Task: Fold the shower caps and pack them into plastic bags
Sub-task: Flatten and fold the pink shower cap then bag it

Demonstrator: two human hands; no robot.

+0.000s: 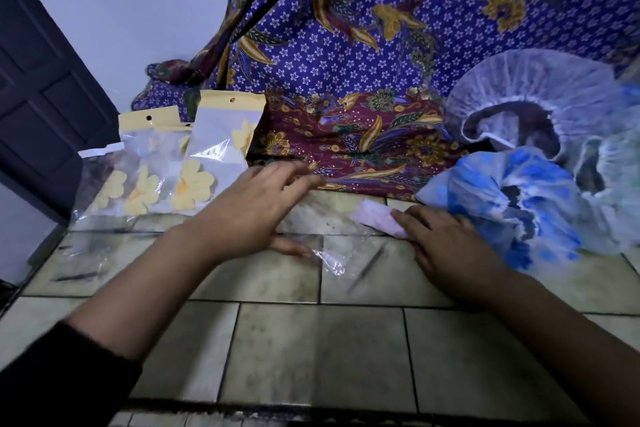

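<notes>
The right hand's [446, 243] fingers [407, 219] lay close together, flat on the near end of the folded cap [372, 219]. The left hand's [256, 208] fingers [294, 172] were spread and loosely bent above the clear bag [332, 246], with the thumb flat on its film.

The bag's mouth looked limp. If the thumb alone anchored it, the film could slide on the tiled floor [311, 340] or collapse shut, so the cap would bunch at the opening. The cap's folds could also spring apart once the pressing fingers lifted.

The folded cap was a soft, pale pink oblong. The bag was thin, glossy and creased. The loose caps, white [519, 94] and blue [512, 205], were puffy, gathered and ruffled at their rims. The packed bags [221, 149] were crisp, with yellow card headers, and behind them hung a patterned cloth [346, 56].
</notes>
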